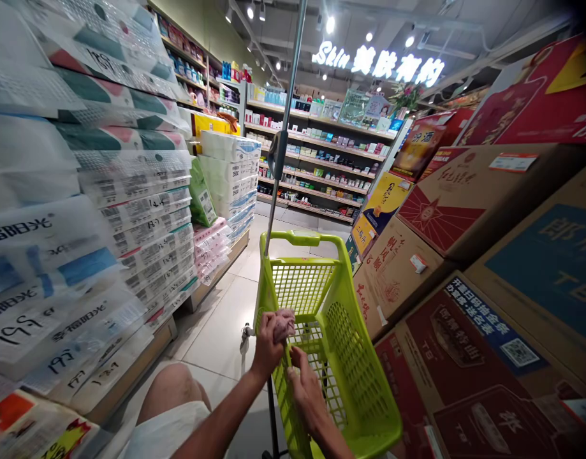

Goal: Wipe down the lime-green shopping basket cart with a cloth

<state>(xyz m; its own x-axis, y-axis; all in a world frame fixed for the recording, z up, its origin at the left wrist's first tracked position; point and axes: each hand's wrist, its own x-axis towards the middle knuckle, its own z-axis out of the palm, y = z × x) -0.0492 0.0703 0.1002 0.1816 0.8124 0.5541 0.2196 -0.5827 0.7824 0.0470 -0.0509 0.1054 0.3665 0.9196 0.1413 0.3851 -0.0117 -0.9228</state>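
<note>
A lime-green plastic shopping cart [369,357] with a latticed basket stands in front of me, tilted in my view. My left hand [268,344] is closed around a crumpled pinkish cloth [285,322] at the basket's left rim. Just nearer to me, my right hand [306,392] grips that same rim, thumb on the outer side and fingers over the inside. A thin metal pole [287,95] with a dark fitting [277,154] rises from the cart's far left corner.
Stacked packs of tissue paper [149,223] line the left side on a low wooden platform [216,268]. Printed cardboard cartons [446,197] are piled close on the right. Shelves of small boxed goods [316,153] stand across the aisle's end, past the tiled floor [216,319].
</note>
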